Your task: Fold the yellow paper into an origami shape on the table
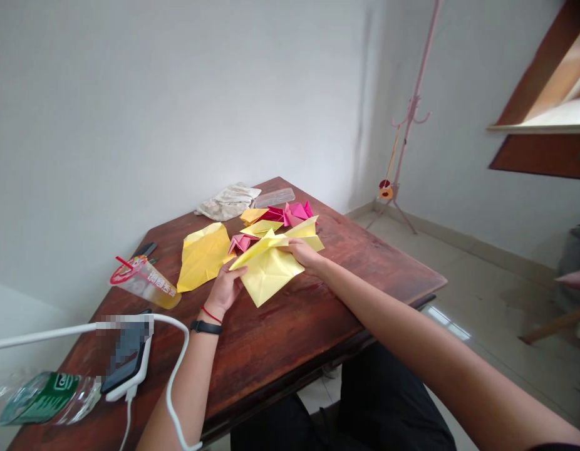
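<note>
A pale yellow sheet of paper [269, 270], partly folded, is held just above the brown wooden table [290, 338]. My left hand [227, 289] grips its near left edge, fingers closed on the paper. My right hand [303, 252] pinches its far right side. A second, creased yellow sheet [203, 255] lies flat to the left. Behind the held sheet lie folded pink paper pieces [294, 213], a small pink piece [240, 242] and more folded yellow pieces [259, 227].
A plastic cup [146, 282] with a red straw lies on its side at the left. A phone on a white holder [128, 363] and a plastic bottle [41, 396] are near left. A cloth [228, 200] and clear case [274, 198] lie at the far edge. A pink coat stand [407, 125] is beyond.
</note>
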Available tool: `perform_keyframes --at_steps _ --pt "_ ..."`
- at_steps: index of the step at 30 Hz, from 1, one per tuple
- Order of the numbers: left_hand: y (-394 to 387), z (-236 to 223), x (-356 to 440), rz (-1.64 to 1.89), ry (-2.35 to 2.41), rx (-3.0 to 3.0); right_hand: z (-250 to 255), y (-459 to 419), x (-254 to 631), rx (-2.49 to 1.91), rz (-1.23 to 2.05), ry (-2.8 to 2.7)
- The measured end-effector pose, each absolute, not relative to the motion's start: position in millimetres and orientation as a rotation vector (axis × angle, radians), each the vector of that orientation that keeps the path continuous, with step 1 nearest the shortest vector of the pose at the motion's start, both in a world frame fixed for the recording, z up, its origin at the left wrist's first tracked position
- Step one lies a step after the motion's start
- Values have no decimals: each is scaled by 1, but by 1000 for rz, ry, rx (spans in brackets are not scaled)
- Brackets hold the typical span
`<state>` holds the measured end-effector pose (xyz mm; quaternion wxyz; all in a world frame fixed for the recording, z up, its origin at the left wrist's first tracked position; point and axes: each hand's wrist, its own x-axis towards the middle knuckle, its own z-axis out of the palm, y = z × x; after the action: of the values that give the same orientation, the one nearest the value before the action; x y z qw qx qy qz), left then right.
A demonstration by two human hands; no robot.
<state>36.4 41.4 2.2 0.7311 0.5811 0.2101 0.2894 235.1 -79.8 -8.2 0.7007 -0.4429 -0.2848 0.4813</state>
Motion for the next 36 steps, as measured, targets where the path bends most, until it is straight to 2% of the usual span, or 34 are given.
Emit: perform_keyframes --at_steps 6,13,24,32,36 --pt "41 1 34 495 453 1306 0 -83 245 -1003 1075 -567" --pt "45 1 38 624 488 1431 -2 -87 251 -1034 1148 -793" --pt "47 6 32 607 489 1457 -10 -76 257 -1129 877 -750" --pt "26 7 43 458 506 1590 -6 -84 246 -1042 1047 -1030" --pt "23 4 45 467 518 1605 -2 -86 244 -1050 1025 -930"
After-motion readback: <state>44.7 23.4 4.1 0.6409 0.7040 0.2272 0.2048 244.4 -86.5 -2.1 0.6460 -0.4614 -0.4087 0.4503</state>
